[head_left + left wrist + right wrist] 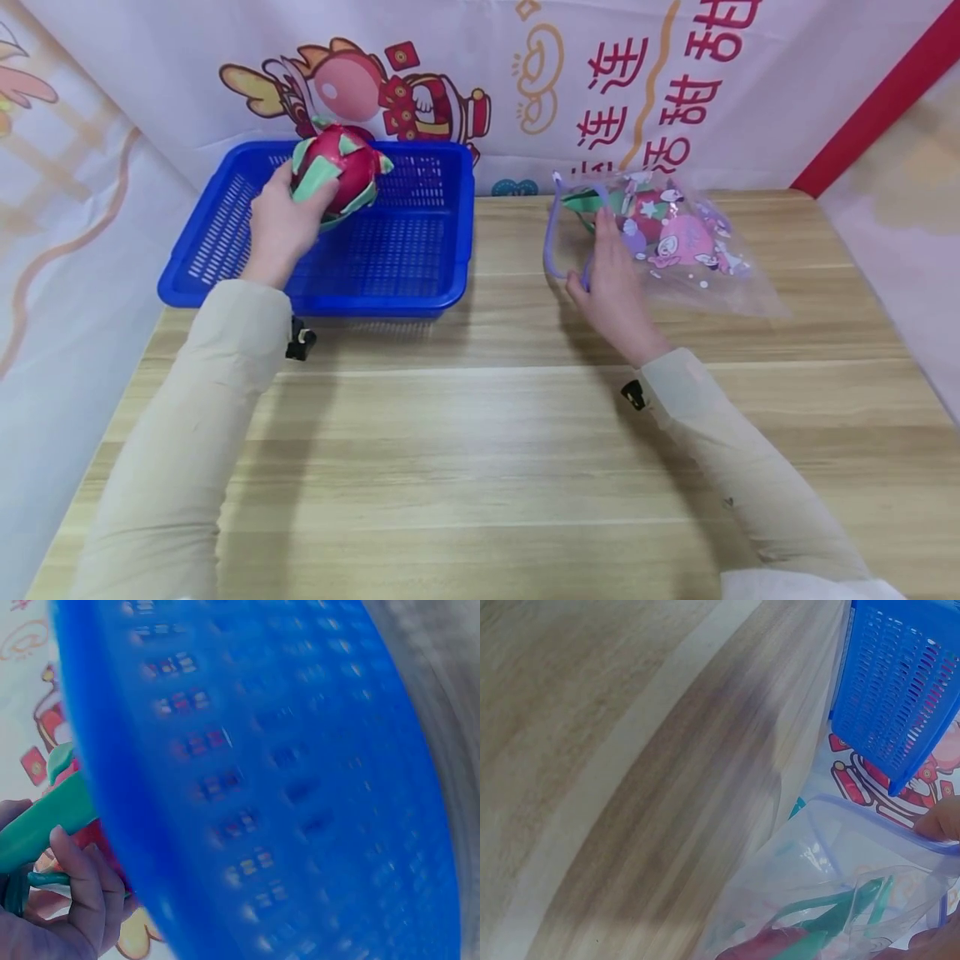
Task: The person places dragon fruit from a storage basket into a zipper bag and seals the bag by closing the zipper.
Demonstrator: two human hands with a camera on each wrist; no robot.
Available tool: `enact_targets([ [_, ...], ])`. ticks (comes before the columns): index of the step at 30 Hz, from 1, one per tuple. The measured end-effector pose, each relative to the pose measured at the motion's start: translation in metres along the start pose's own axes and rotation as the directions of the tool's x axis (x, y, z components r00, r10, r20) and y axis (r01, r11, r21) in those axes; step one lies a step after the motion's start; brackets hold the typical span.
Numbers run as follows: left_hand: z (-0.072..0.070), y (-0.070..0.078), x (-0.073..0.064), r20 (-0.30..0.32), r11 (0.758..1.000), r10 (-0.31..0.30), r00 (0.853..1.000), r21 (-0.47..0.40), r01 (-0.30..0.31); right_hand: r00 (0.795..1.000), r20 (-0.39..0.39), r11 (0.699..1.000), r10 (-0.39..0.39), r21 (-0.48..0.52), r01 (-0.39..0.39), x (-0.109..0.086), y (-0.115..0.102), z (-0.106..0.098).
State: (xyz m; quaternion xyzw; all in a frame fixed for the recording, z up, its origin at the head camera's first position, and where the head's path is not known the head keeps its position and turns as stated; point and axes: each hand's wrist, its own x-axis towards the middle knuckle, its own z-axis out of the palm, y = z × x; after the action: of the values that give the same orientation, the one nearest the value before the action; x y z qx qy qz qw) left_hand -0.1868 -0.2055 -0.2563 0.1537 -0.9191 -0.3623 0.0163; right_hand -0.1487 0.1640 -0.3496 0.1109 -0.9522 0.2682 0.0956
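Note:
My left hand [283, 223] grips a red dragon fruit [348, 160] with green scales, held over the blue perforated basket [459, 225]. In the left wrist view the basket's side wall [285, 810] hides part of the fruit, while curled fingers [84, 889] show round it. My right hand [618, 292] pinches the purple-edged mouth of a clear printed plastic bag [701, 287] on the table's right side. The bag's mouth stands open toward the basket. Inside, a red and green item [821, 930] shows through the plastic, partly covered by the printed figures.
The wooden table [465, 450] runs up to a white cloth backdrop [517, 50] with cartoon prints and red lettering. A bare stretch of tabletop separates basket and bag. White cloth also hangs along the left and right sides.

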Motion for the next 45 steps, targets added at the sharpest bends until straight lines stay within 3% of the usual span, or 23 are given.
enact_targets([
  [5, 0.006, 0.013, -0.005, 0.043, 0.995, -0.005, 0.999, -0.096, 0.009, 1.000, -0.005, 1.000, 0.003, 0.005, -0.003, 0.000, 0.001, 0.000],
  [12, 0.019, 0.038, -0.020, 0.101, 0.988, 0.071, 0.992, -0.144, -0.056, 1.000, -0.011, 1.000, 0.005, 0.006, -0.005, 0.000, 0.001, 0.000],
  [21, 0.034, 0.068, -0.037, 0.209, 0.976, 0.154, 0.966, -0.187, -0.116, 0.999, -0.039, 0.999, -0.014, 0.051, 0.016, -0.002, 0.004, 0.000],
  [28, 0.045, 0.084, -0.047, 0.248, 0.965, 0.244, 0.938, -0.160, -0.209, 0.996, -0.077, 0.997, -0.037, 0.071, 0.042, -0.002, 0.005, 0.001],
  [36, 0.064, 0.095, -0.050, 0.333, 0.949, 0.312, 0.890, -0.073, -0.305, 0.995, -0.089, 0.996, -0.045, 0.072, 0.051, -0.003, 0.005, -0.001],
  [45, 0.086, 0.105, -0.053, 0.456, 0.917, 0.372, 0.809, -0.044, -0.397, 0.993, -0.108, 0.996, -0.057, 0.061, 0.064, -0.004, 0.008, -0.001],
])
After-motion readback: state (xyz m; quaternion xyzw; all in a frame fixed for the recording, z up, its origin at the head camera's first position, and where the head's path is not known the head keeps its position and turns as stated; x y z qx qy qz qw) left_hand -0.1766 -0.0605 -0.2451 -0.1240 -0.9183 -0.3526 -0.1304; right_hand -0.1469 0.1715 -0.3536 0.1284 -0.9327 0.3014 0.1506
